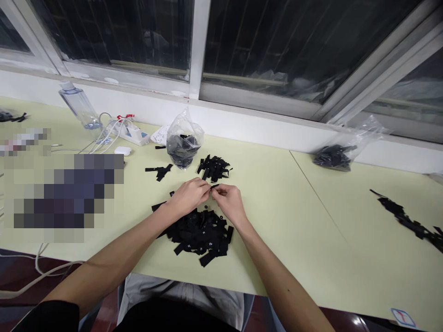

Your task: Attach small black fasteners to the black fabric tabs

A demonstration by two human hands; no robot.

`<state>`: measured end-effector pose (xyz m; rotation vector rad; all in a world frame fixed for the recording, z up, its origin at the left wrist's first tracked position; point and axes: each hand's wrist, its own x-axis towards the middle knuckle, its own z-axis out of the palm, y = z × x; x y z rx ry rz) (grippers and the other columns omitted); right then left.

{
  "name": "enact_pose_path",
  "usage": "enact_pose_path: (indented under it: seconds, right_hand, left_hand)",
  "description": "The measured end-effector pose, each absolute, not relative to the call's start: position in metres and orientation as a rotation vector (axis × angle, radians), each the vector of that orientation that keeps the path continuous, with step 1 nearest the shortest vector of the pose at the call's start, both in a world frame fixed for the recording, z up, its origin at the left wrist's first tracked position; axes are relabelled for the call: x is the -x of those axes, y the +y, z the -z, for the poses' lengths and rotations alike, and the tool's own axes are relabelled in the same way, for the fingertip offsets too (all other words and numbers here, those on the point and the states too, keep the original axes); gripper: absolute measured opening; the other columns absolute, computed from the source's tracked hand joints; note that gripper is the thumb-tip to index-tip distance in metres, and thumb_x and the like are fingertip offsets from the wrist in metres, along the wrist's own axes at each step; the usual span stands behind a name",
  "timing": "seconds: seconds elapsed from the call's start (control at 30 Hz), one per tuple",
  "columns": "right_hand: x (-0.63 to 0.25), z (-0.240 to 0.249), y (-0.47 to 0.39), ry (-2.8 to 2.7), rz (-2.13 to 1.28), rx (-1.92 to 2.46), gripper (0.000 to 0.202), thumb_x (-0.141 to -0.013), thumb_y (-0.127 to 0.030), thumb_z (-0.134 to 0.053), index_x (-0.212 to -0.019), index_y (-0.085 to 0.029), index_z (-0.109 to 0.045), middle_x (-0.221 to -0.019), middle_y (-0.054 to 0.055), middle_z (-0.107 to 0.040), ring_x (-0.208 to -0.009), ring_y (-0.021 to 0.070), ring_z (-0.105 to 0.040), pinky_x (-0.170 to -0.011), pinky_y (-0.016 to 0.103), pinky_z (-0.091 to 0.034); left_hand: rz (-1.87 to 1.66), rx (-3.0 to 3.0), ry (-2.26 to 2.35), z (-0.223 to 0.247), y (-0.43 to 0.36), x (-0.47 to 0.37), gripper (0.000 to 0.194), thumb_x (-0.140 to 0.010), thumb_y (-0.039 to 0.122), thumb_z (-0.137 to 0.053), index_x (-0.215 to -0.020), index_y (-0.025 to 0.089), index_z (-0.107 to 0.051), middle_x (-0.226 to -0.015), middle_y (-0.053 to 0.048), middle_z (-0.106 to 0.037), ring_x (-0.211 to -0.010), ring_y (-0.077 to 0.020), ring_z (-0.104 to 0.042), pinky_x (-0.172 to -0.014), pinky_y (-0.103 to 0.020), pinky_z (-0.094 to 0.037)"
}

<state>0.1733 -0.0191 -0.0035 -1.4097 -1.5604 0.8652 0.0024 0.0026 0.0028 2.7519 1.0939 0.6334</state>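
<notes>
Along the near edge of the pale table (328,263) lies a small sticker (403,317) with a red mark and a blue outline, well to the right; a large pile of black strips (204,240), some bearing small white marks, is heaped inward from the middle of that edge; two small dark rings (206,207) lie at its upper side, between the forearms. The left hand (190,196) is over the far side of this pile, thumb and fingers pinched together on a short black strip (215,186); the right hand (226,198), just beside it, grips the same piece between thumb and fingers; the strip is raised between the two sets of fingertips, roughly midway between the near and far edges; it is small and partly covered, so its exact shape cannot be confirmed.

Beyond the hands, a smaller pile of black strips (215,168) sits toward the far edge, with a few loose strips (159,171) to its left; to the right, past a seam (316,200) in the tabletop, a row of black pieces (404,219) trails away rightward; a pixelated patch (69,193) obscures the left part. Nearer the far edge stand a clear bag (185,143) of dark contents, a white case (122,151), a power strip (134,133) with white cables and a tilted bottle (79,106); a second clear bag (334,157) rests against the wall beneath the windows (263,50), right of the seam.
</notes>
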Motion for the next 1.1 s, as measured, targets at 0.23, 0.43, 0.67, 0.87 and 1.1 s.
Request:
enact_pose_path:
  seconds: [0.23,0.43,0.67,0.87,1.1]
  right_hand:
    - [-0.168,0.003,-0.024,-1.411,-0.965,1.423,0.016,-0.071,-0.023,-0.057,-0.064,-0.015,-0.069,-0.054,-0.001,-0.057,-0.051,0.0113,-0.045,-0.048,0.023,-0.033]
    - [-0.167,0.010,-0.023,-1.264,-1.078,1.337,0.014,-0.068,-0.020,-0.058,-0.054,-0.017,-0.055,-0.049,-0.004,-0.046,-0.049,0.0089,-0.037,-0.045,0.022,-0.026]
    - [-0.174,0.012,-0.016,-1.267,-1.103,1.310,0.007,-0.066,-0.020,-0.058,-0.062,-0.016,-0.062,-0.056,-0.002,-0.053,-0.052,0.0098,-0.041,-0.047,0.022,-0.031]
    - [-0.177,0.008,-0.013,-1.358,-1.063,1.311,0.010,-0.067,-0.021,-0.058,-0.066,-0.016,-0.067,-0.059,0.000,-0.057,-0.053,0.0110,-0.045,-0.049,0.024,-0.037]
    - [-0.179,0.007,-0.013,-1.396,-1.123,1.277,0.013,-0.069,-0.021,-0.056,-0.071,-0.016,-0.068,-0.061,0.000,-0.058,-0.051,0.0109,-0.046,-0.049,0.024,-0.037]
  left_hand:
    - [-0.651,-2.742,1.111,0.001,-0.001,-0.005,0.015,-0.094,0.021,-0.054,-0.082,0.015,-0.063,-0.083,-0.005,-0.064,-0.079,-0.0198,-0.063,-0.071,-0.030,-0.049]
    - [-0.765,-2.637,1.067,0.005,0.001,-0.006,0.013,-0.093,0.019,-0.056,-0.086,0.015,-0.065,-0.085,-0.006,-0.067,-0.081,-0.0196,-0.065,-0.075,-0.029,-0.050]
    - [-0.999,-2.288,1.002,0.008,0.001,-0.006,0.022,-0.093,0.016,-0.054,-0.100,0.020,-0.074,-0.097,-0.005,-0.073,-0.085,-0.0176,-0.068,-0.080,-0.028,-0.052]
    - [-1.111,-2.142,1.017,0.010,0.006,-0.006,0.023,-0.090,0.017,-0.059,-0.103,0.023,-0.077,-0.099,-0.004,-0.075,-0.079,-0.0156,-0.068,-0.074,-0.027,-0.054]
    - [-1.098,-2.177,1.022,0.011,0.009,-0.005,0.021,-0.091,0.019,-0.059,-0.101,0.021,-0.077,-0.095,-0.005,-0.074,-0.076,-0.0145,-0.066,-0.071,-0.026,-0.054]
